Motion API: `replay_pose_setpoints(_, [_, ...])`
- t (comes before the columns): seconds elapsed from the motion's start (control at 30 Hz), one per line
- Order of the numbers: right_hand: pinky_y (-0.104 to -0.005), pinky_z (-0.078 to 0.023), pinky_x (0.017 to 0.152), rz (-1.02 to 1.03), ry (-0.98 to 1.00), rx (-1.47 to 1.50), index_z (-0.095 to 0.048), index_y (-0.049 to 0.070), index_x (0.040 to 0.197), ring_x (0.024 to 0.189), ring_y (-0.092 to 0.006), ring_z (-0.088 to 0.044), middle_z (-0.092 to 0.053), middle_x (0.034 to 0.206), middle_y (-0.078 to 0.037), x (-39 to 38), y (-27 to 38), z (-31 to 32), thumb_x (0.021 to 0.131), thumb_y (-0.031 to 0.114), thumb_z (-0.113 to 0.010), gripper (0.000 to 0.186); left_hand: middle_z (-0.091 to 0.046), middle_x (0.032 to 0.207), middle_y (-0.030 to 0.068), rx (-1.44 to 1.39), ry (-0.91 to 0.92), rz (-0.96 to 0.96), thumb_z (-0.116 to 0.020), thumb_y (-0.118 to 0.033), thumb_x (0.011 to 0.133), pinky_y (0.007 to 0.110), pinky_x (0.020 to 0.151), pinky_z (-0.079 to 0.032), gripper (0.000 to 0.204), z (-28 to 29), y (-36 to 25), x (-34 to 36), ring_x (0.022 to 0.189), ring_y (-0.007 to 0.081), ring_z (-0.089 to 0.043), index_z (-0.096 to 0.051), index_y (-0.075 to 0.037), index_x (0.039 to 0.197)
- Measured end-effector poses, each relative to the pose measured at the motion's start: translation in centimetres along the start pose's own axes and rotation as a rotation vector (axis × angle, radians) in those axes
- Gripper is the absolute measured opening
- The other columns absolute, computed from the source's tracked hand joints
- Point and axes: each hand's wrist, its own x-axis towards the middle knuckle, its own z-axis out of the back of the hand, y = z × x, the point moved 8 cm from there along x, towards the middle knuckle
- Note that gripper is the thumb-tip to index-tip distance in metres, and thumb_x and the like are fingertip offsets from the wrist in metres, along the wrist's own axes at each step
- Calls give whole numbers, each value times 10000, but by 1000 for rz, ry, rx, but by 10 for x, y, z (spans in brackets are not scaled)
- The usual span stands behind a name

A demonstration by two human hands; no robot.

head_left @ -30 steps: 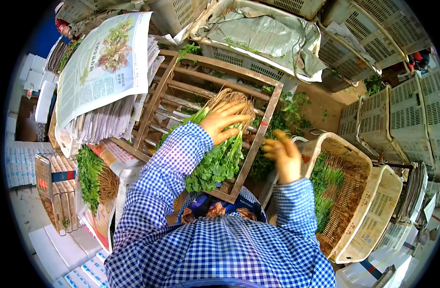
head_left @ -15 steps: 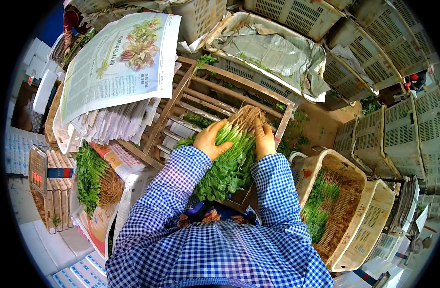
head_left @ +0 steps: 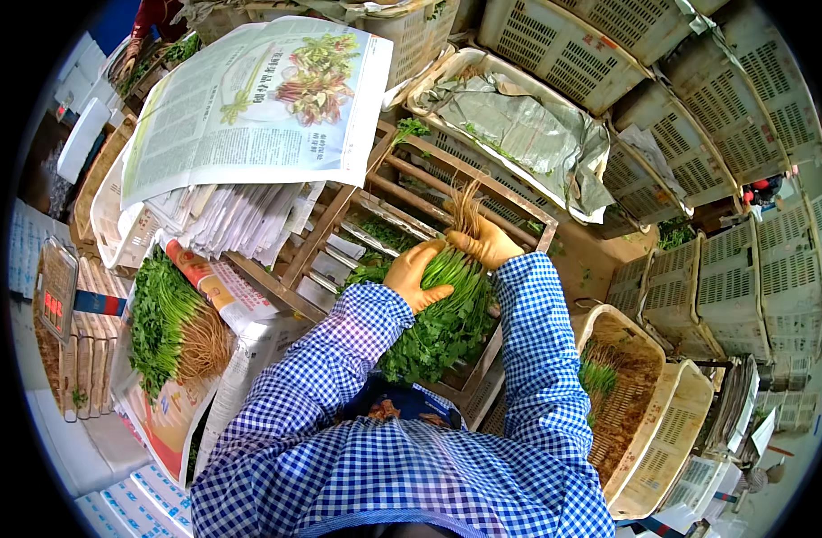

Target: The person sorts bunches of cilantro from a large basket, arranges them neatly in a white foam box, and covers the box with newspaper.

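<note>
A bunch of leafy greens (head_left: pixel 436 332) with pale brown roots (head_left: pixel 465 208) lies on a slatted frame of rusty bars (head_left: pixel 543 235). Both of my hands wear yellow-orange gloves. My left hand (head_left: pixel 415 276) grips the stems from the left, thumb across them. Just right of it, my right hand (head_left: pixel 490 247) is closed on the bunch below the roots, which stand up above my fingers. Left of the frame, another rooted bunch (head_left: pixel 164 323) rests on printed paper (head_left: pixel 164 426).
A stack of newspapers (head_left: pixel 249 108) overlaps the frame. Plastic crates (head_left: pixel 725 278) are piled behind and right. A crate of greens (head_left: pixel 635 403) stands at lower right, a digital scale (head_left: pixel 59 287) at left. Another person's red sleeve (head_left: pixel 149 20) shows at top left.
My right hand has come in from beside the frame onto the bunch. My left hand has moved from atop the roots down onto the stems, and both have shifted slightly upward. The view has turned.
</note>
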Motion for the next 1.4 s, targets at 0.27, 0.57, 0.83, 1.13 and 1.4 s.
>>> replay_pose_setpoints(0.27, [-392, -536, 920, -88, -507, -437, -642, 37, 1283, 1060, -316, -690, -716, 1132, -194, -85, 45, 21, 945, 327, -699, 449, -518, 1454, 210, 19, -128, -137, -675, -581, 885, 489, 1150, -368, 780, 44, -42, -38, 1325, 410, -497, -502, -51, 1430])
replay_pose_setpoints(0.57, [-348, -608, 730, 113, -1094, -510, -670, -15, 1100, 857, -241, -703, -719, 950, -161, -233, 100, 109, 1015, 225, -571, 273, -560, 1403, 207, 214, -351, 254, -670, -144, 908, 457, 1099, -416, 513, 78, 45, -96, 1299, 392, -520, -532, -34, 1390])
replay_pose_setpoints(0.83, [-298, -636, 714, 295, -1242, -509, -639, -32, 1071, 880, -214, -723, -702, 1132, -155, -222, 130, 152, 1045, 97, -473, 212, -581, 1364, 223, 315, -409, 279, -696, -217, 897, 450, 1059, -453, 521, 92, 49, -105, 1248, 389, -556, -557, -10, 1354])
replay_pose_setpoints(1.13, [-340, -593, 760, 300, -981, -763, -640, 54, 1250, 820, -222, -723, -701, 926, -212, -147, 134, 109, 971, 142, -639, 293, -551, 1392, 255, 305, -296, 397, -670, -254, 907, 470, 1086, -425, 538, 93, 50, -106, 1268, 409, -537, -535, 9, 1357])
replay_pose_setpoints(1.4, [-299, -506, 627, 294, -903, -580, -688, -16, 1022, 657, -157, -630, -714, 794, -122, -129, 186, 109, 979, 198, -665, 219, -586, 1360, 218, 356, -390, 382, -645, -238, 919, 464, 1066, -447, 484, 94, 56, -108, 1237, 395, -560, -568, -19, 1343])
